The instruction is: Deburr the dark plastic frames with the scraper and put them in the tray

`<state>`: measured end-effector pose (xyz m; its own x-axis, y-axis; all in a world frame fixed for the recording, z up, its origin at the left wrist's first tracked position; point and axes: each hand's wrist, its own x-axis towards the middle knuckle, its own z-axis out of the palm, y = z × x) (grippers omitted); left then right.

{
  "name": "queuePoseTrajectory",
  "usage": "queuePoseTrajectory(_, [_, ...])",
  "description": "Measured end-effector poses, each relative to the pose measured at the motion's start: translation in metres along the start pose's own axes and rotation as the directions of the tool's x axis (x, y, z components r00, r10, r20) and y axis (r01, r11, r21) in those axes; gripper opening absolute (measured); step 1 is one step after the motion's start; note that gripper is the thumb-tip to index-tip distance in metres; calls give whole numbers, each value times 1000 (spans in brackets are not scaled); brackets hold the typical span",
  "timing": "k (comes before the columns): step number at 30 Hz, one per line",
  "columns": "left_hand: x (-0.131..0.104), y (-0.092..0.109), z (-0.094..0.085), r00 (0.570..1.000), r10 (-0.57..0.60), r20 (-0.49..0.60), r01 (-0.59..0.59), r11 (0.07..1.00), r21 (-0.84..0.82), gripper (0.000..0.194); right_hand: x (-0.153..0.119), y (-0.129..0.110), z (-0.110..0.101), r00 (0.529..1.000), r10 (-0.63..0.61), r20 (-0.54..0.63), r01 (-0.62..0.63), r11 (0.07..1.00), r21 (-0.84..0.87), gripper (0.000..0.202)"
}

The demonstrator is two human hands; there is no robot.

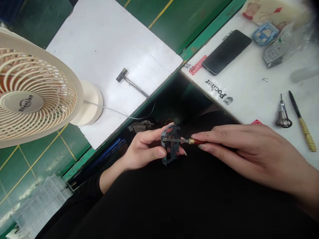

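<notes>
Gripped dark openwork plastic part (165, 158) in curled left hand (143, 147); pinched red-handled flat-bladed tool (191, 141) across it with right hand (251, 154), just to the right. Had translucent bin (41, 207) near left, clear bag (277, 51) far right, with unclear contents.

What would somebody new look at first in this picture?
Probably the big cream fan at the left edge. Near the middle, the left hand holds a small dark part, and the right hand holds a red-handled tool to it. A black phone lies upper right.
</notes>
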<state>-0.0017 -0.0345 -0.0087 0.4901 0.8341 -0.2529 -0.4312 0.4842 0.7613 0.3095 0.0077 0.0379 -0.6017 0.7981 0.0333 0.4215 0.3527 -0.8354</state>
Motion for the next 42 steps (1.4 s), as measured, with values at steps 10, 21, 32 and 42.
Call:
queuePoseTrajectory(10, [4,11,11,966,254,-53,-228,930,287,43,-1,-7,8,999,-9,-30,9,1000,4,30])
queuePoseTrajectory(21, [-5,14,9,999,20,46,-20,1000,4,49,4,-3,-2,999,-33,15,33,999,21,32])
queuePoseTrajectory(32, [-3,3,-2,974,131,185,-159,977,144,67,-7,-8,-10,997,-14,78,14,1000,-3,41])
queuePoseTrajectory(42, [-2,2,-6,979,140,150,-170,964,206,69,-10,-17,-9,996,43,84,-36,996,-88,32])
